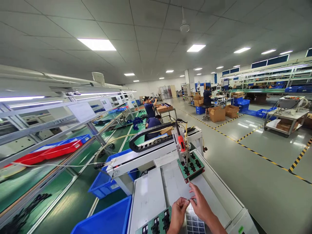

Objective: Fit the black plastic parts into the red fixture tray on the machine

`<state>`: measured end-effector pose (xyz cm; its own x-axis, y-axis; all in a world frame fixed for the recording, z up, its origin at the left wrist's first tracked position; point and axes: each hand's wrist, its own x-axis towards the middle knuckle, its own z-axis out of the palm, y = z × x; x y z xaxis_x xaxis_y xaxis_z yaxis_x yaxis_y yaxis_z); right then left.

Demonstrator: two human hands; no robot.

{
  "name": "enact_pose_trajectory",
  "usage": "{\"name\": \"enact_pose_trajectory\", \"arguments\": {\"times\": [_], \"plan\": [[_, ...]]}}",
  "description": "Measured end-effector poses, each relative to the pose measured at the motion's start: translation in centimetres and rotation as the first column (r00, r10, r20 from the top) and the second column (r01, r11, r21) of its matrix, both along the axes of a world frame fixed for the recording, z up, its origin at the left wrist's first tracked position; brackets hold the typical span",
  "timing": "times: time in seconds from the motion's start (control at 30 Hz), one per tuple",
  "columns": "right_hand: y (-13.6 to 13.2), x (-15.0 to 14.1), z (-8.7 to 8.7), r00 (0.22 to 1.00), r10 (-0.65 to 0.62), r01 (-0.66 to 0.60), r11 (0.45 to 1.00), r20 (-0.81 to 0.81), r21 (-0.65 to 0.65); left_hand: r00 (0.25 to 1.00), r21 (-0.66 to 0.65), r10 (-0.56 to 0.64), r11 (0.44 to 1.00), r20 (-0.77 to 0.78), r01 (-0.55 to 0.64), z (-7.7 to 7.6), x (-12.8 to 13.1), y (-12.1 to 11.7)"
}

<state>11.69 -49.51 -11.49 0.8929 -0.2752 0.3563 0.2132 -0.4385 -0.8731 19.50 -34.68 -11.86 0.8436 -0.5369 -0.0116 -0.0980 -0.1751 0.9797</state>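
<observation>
Green fixture tray (pixel 156 224), bottom-centre on the white machine surface (pixel 146 198), we read as partly loaded with black parts, long axis running left-low to right-high; our left hand (pixel 179 211) and right hand (pixel 201 203) pinch together a small, indistinct piece beside it, work seemingly midway.

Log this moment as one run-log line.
left hand: pinching small part | right hand: pinching same part | green fixture: below hands | second fixture: under screwdriver head
</observation>
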Motion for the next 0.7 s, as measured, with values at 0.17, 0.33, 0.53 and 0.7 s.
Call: {"name": "enact_pose_trajectory", "arguments": {"times": [0.17,0.33,0.53,0.7], "plan": [[1.3,0.0,0.0,0.996,0.004,-0.023,0.972,-0.084,-0.234,1.000,0.081,0.004,0.997,0.014,-0.005,0.2,0.1,0.2],[5.7,-0.8,0.0,0.988,-0.151,0.147,0.986,0.043,0.078,0.999,0.141,0.049,0.989,0.016,-0.051,1.1,0.1,1.2],[6.1,-5.0,0.8,0.834,-0.551,0.490,0.719,-0.025,0.492,0.957,0.102,0.160,0.977,0.243,-0.190,3.2,-3.2,8.8],[6.2,-7.1,1.6,0.903,-0.362,0.426,0.826,-0.232,0.368,0.935,0.202,0.190,0.945,0.301,-0.257,-0.8,-10.4,20.0]]}}
